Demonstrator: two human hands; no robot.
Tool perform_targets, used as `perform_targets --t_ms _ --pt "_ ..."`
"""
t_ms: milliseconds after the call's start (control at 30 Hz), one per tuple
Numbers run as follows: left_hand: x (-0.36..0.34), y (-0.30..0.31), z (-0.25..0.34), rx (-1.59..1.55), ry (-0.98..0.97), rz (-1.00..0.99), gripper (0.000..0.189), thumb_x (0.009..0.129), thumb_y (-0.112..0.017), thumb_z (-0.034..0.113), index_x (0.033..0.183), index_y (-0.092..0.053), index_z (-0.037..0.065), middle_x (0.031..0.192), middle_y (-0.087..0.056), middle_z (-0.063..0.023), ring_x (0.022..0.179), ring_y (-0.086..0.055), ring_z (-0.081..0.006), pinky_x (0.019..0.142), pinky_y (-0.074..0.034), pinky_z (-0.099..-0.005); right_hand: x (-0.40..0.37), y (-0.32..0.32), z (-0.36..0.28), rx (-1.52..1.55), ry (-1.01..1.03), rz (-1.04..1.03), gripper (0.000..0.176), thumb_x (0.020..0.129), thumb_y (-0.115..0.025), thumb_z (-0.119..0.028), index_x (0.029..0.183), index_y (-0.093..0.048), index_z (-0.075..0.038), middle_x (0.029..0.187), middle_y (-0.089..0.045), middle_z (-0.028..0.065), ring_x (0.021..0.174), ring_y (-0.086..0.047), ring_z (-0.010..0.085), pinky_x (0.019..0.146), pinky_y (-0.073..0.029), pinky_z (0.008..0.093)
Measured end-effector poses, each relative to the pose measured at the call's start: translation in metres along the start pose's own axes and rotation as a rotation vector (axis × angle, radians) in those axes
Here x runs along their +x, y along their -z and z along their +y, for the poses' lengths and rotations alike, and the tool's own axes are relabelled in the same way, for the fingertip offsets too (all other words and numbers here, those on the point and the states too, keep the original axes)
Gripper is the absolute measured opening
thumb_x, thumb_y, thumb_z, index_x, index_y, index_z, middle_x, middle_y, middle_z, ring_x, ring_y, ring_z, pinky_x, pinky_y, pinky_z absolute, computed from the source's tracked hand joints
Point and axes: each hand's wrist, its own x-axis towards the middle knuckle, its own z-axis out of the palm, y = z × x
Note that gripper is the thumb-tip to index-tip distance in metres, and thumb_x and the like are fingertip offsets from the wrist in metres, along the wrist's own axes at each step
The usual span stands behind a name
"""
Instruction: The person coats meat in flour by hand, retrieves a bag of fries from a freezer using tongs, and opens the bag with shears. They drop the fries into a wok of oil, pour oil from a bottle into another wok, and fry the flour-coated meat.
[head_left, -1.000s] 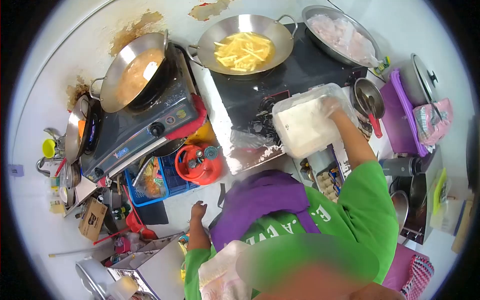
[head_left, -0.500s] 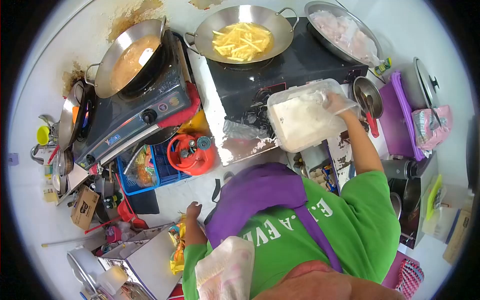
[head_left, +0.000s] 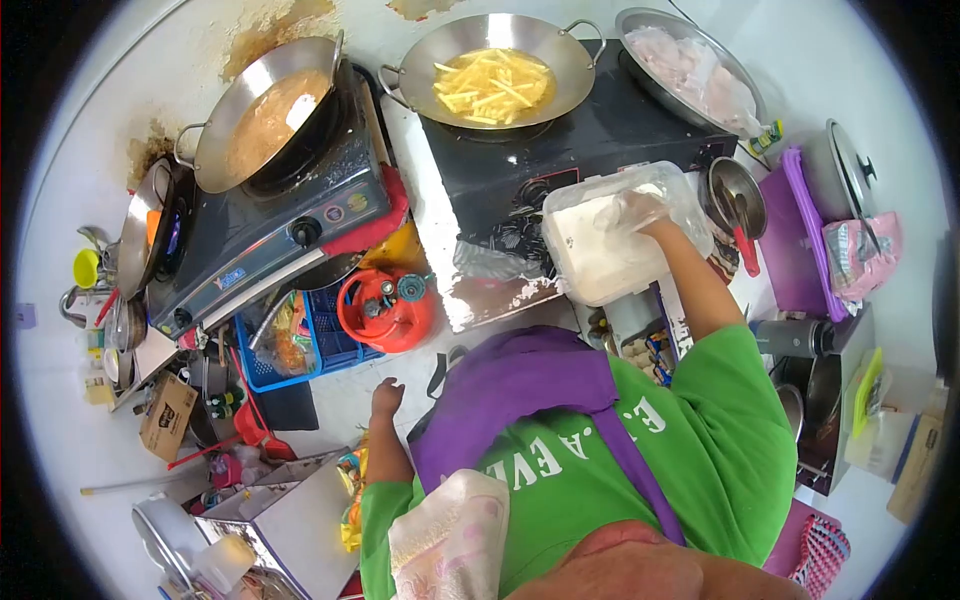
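Note:
My right hand (head_left: 640, 212) is inside a clear rectangular plastic tub (head_left: 702, 240) of white powder (head_left: 590, 250). Thin clear plastic seems to cover that hand, and its fingers are blurred, so their grip cannot be made out. The tub is at the front edge of the black stove (head_left: 470, 170). Behind it, a wide metal wok (head_left: 420, 70) holds yellow potato strips (head_left: 495, 88) in oil. My left hand (head_left: 388, 397) hangs empty beside my purple apron (head_left: 520, 390), its fingers loosely apart.
On the left stove (head_left: 270, 235), a tilted wok (head_left: 212, 160) holds brownish liquid. A metal bowl (head_left: 740, 75) of pale pieces stands at the back right, near a small pan (head_left: 755, 195) with a red handle. An orange gas cylinder (head_left: 390, 325) is beside a blue basket (head_left: 262, 375).
My right hand has moved left and deeper into the tub, over the powder. The tub appears slightly further right. My left hand still hangs at my side.

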Motion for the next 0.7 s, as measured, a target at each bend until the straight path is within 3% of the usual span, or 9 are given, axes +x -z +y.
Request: perform_targets --t_ms 100,167,300,500,600,667,700 --pt "-0.004 -0.008 -0.017 0.027 0.000 -0.016 0.040 0.076 -0.063 0.032 0.104 -0.059 0.004 0.097 -0.063 -0.0205 0.095 -0.059 -0.0348 0.083 -0.047 -0.0409 0.023 -0.036 0.028 0.165 0.063 0.045 0.045 0.065 -0.067 -0.041 0.090 -0.064 -0.005 0.088 -0.065 0.0151 0.081 -0.062 0.0283 0.073 -0.048 0.0381" --pt "-0.002 -0.027 -0.044 0.119 -0.061 -0.028 0.041 0.076 -0.063 0.034 0.104 -0.059 0.004 0.098 -0.063 -0.0204 0.095 -0.059 -0.0348 0.083 -0.047 -0.0409 0.020 -0.029 0.014 0.111 0.082 0.025 0.050 0.063 -0.068 -0.045 0.091 -0.064 -0.004 0.088 -0.064 0.0162 0.082 -0.062 0.0293 0.072 -0.048 0.0386" --pt "-0.018 -0.020 -0.050 0.038 0.104 -0.091 0.041 0.075 -0.063 0.035 0.103 -0.060 0.005 0.099 -0.063 -0.0201 0.095 -0.059 -0.0348 0.084 -0.047 -0.0403 0.010 -0.007 -0.008 0.030 0.106 -0.085 0.053 0.064 -0.066 -0.047 0.092 -0.063 -0.002 0.087 -0.064 0.0181 0.081 -0.062 0.0313 0.074 -0.047 0.0397" --pt "-0.015 -0.003 -0.042 -0.023 0.133 -0.021 0.042 0.075 -0.063 0.034 0.104 -0.059 0.005 0.099 -0.063 -0.0201 0.095 -0.059 -0.0347 0.084 -0.047 -0.0406 -0.018 0.033 -0.001 0.205 -0.003 0.124 0.039 0.070 -0.063 -0.034 0.098 -0.063 -0.006 0.090 -0.063 0.0184 0.082 -0.061 0.0339 0.075 -0.047 0.0419" --pt "-0.006 -0.010 -0.049 -0.008 0.066 -0.038 0.042 0.074 -0.064 0.034 0.105 -0.059 0.005 0.100 -0.063 -0.0200 0.096 -0.059 -0.0344 0.084 -0.047 -0.0402 -0.031 0.048 -0.004 0.063 -0.147 -0.044 0.042 0.067 -0.065 -0.025 0.104 -0.061 -0.006 0.098 -0.063 0.0187 0.093 -0.060 0.0333 0.082 -0.046 0.0377" --pt "-0.006 -0.005 -0.037 -0.065 0.137 -0.051 0.043 0.074 -0.064 0.035 0.105 -0.060 0.005 0.100 -0.063 -0.0200 0.097 -0.058 -0.0344 0.086 -0.047 -0.0399 -0.036 0.030 0.019 0.109 -0.044 0.188 0.039 0.069 -0.063 -0.021 0.104 -0.061 -0.005 0.097 -0.063 0.0187 0.092 -0.060 0.0337 0.081 -0.046 0.0386" --pt "0.002 -0.018 -0.049 -0.072 0.055 0.000 0.042 0.074 -0.064 0.034 0.105 -0.060 0.006 0.102 -0.062 -0.0198 0.098 -0.058 -0.0346 0.087 -0.046 -0.0398 -0.037 0.044 0.009 0.091 -0.096 0.103 0.039 0.069 -0.063 -0.019 0.105 -0.061 -0.003 0.099 -0.063 0.0189 0.093 -0.060 0.0331 0.082 -0.046 0.0381"
